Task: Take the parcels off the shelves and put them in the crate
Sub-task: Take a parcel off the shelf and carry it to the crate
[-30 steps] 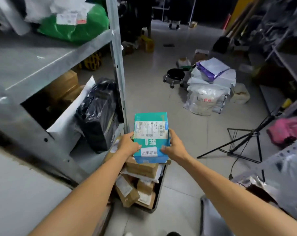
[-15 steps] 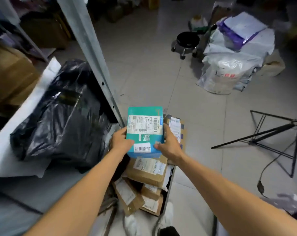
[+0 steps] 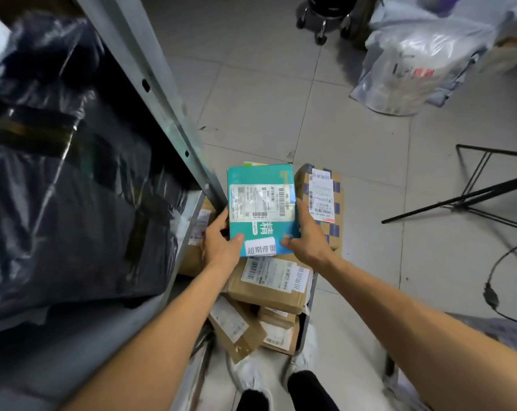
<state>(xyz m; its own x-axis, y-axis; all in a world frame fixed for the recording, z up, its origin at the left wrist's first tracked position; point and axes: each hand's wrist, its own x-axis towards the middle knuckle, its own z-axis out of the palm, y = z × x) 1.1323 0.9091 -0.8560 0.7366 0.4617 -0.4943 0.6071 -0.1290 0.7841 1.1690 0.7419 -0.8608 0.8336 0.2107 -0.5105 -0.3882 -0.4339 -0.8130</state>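
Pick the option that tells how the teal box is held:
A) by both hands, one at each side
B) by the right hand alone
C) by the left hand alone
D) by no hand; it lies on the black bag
A: the left hand and the right hand grip opposite sides of the teal box, thumbs on its top face, above the cardboard parcels.

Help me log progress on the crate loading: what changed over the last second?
The teal box was lowered toward the cardboard parcels piled in the crate. Nothing was taken or released: left hand and right hand still grip its sides. The black-wrapped parcel stayed on the shelf.
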